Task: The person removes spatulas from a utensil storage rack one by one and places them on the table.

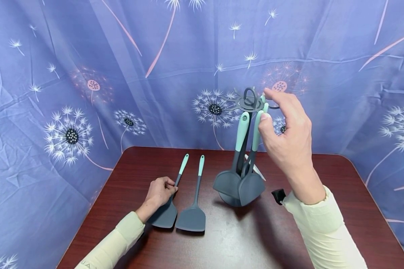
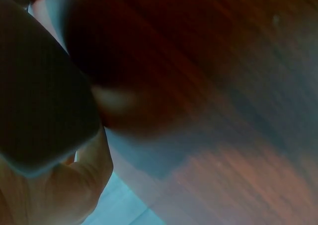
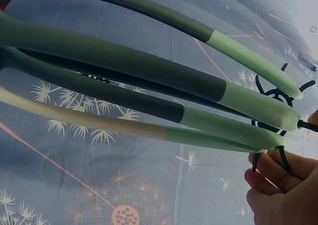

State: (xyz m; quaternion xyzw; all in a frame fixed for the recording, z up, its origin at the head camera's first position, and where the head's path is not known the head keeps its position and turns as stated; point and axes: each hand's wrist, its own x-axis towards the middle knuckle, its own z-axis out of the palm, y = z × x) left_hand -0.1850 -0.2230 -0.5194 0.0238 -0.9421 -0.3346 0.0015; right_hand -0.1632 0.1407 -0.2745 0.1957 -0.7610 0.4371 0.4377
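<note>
My left hand (image 1: 161, 192) pinches the shaft of a grey spatula (image 1: 165, 216) with a mint handle, lying at the table's left. A second such spatula (image 1: 195, 218) lies beside it to the right. In the left wrist view a dark, blurred shape covers part of the left hand (image 2: 64, 190). Raised at the right, my right hand (image 1: 291, 130) has thumb and forefinger around the handle top of a hanging spatula (image 1: 252, 186). Another spatula (image 1: 228, 181) hangs beside it from the dark hooked utensil rack (image 1: 249, 102). Mint handle ends (image 3: 288, 118) meet hooks by the right hand (image 3: 288, 185).
The dark red wooden table (image 1: 239, 246) backs onto a blue dandelion-print curtain (image 1: 175, 112). A rounded grey utensil (image 1: 230, 201) shows below the hanging blades. Behind them slants a pale utensil shaft (image 1: 257, 170). A small black device (image 1: 278, 196) sits at my right cuff.
</note>
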